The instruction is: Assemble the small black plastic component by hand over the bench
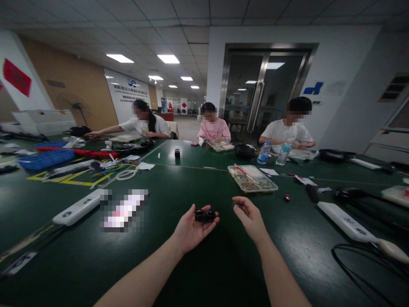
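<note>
My left hand (193,230) is palm up above the green table, with a short black cylinder (205,216), ridged and flashlight-like, resting across its fingers. The thumb stands to the left of the cylinder and the fingertips curl up at its right end. To the right, apart from it, my right hand (248,216) pinches a tiny greyish piece (235,205) between thumb and fingertips. The piece is too small to name. Beyond my hands lies a clear compartment box (234,184) with food-like contents and a red-and-white stick on it.
White power strips (81,207) (347,221) lie left and right, with black cables (348,266) at right. Also on the table are a small red-and-black item (286,198), a black box (177,153), bottles (263,152) and a blue tray (47,159). Several people sit opposite.
</note>
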{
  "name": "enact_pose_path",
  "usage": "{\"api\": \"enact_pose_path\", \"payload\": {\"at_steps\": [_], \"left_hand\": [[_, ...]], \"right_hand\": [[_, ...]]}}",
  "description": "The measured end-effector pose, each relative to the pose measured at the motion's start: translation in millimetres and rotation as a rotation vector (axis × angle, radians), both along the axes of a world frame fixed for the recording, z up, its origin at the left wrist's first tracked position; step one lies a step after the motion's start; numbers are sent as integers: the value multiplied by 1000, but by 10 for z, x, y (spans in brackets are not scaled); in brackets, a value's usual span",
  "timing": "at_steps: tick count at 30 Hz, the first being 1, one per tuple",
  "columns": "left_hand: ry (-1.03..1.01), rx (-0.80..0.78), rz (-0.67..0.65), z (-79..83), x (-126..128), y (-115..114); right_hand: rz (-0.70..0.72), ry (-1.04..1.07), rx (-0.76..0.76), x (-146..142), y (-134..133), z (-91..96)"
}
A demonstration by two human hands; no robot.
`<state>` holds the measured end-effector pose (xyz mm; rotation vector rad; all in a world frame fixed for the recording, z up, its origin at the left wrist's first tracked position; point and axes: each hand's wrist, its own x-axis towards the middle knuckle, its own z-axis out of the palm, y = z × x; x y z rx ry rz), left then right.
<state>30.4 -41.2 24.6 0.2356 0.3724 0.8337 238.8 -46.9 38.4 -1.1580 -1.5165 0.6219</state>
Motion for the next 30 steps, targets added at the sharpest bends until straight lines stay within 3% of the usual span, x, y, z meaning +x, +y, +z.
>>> {"api": "enact_pose_path", "payload": {"at_steps": [7, 15, 18, 27, 30], "left_hand": [[28, 37, 10, -10, 5, -3], [60, 61, 14, -23, 69, -30], [86, 43, 27, -34, 87, -33], [86, 19, 32, -57, 81, -7], [103, 20, 33, -59, 75, 0]], "right_hand": [[46, -185, -147, -94, -40, 47], [181, -167, -57, -434, -120, 1], [257, -199, -124, -491, -105, -56], [245, -133, -224, -546, -77, -151], [233, -192, -185, -528, -67, -151]]}}
